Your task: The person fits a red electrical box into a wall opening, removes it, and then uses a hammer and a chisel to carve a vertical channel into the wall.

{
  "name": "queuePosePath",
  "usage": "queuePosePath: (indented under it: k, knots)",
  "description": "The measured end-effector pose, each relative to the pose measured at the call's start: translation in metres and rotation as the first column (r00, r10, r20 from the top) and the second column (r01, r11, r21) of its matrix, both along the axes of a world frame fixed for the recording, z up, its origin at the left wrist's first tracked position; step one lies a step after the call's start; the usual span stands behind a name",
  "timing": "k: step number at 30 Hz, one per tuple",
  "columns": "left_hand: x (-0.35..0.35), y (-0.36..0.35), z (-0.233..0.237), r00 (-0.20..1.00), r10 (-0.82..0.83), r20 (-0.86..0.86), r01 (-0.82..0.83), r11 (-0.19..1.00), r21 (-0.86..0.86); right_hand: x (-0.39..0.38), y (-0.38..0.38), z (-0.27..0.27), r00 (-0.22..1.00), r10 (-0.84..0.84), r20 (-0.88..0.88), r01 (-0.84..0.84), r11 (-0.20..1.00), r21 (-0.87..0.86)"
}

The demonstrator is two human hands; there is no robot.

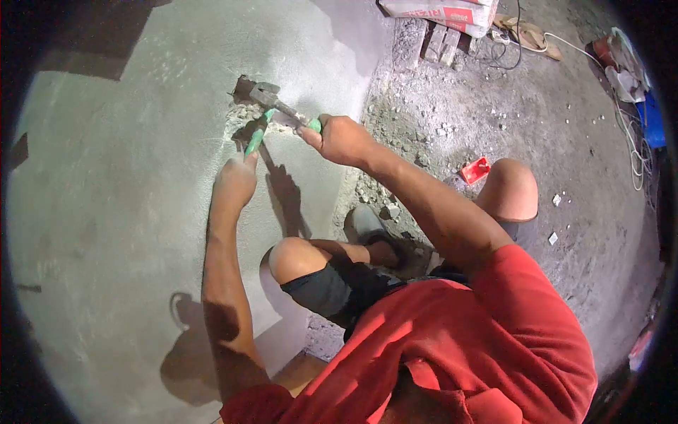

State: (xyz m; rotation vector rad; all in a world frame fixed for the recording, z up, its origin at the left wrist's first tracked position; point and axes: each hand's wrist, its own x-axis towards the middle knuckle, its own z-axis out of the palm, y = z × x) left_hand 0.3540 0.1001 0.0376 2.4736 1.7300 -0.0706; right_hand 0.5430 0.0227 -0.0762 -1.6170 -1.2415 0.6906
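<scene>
My left hand (236, 182) is closed round a green-gripped chisel (256, 138), held against the grey plastered wall (141, 191). In my right hand (345, 140) is a hammer (286, 108) with green on its handle; the fingers are wrapped round the grip. The hammer's metal head lies close above the upper end of the chisel and overlaps the wall opening in this view. Around the tools the plaster is broken into a rough hole (244, 113), with a dark recess at its top. The chisel's working tip is hidden.
Loose rubble (395, 134) lies along the foot of the wall. A red plastic box (474, 171) sits on the floor near my knee. Beyond are a printed sack (445, 13) on blocks, loose cables (632, 145) and a blue object (653, 120).
</scene>
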Motion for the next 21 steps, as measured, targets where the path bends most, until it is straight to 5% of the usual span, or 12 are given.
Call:
queuePosePath:
  k: [4, 6, 10, 12, 17, 21]
  knots:
    - [-0.001, 0.017, -0.002, 0.999, -0.016, -0.047, 0.015, 1.000, -0.023, 0.019, 0.002, 0.028, 1.000, 0.015, -0.017, -0.015, 1.000, 0.012]
    - [-0.007, 0.026, -0.006, 0.997, 0.007, -0.077, -0.009, 1.000, -0.028, 0.031, -0.007, 0.063, 0.999, -0.020, -0.044, 0.029, 0.974, 0.224]
    - [-0.004, 0.024, 0.001, 0.992, -0.065, -0.111, 0.070, 0.997, 0.035, 0.022, -0.006, 0.066, 0.968, -0.165, -0.189, 0.225, 0.903, 0.366]
    - [0.000, 0.019, 0.006, 0.996, -0.008, -0.089, 0.004, 0.999, -0.043, 0.010, -0.002, 0.020, 0.999, -0.029, -0.018, 0.029, 1.000, 0.004]
    - [0.001, 0.008, -0.004, 0.984, 0.164, -0.072, -0.172, 0.977, -0.124, 0.008, 0.000, 0.014, 0.997, 0.024, 0.077, -0.025, 1.000, 0.016]
    - [-0.023, 0.022, -0.030, 0.994, -0.096, -0.053, 0.096, 0.995, -0.007, 0.027, -0.019, 0.090, 0.998, -0.036, 0.061, 0.021, 0.972, 0.233]
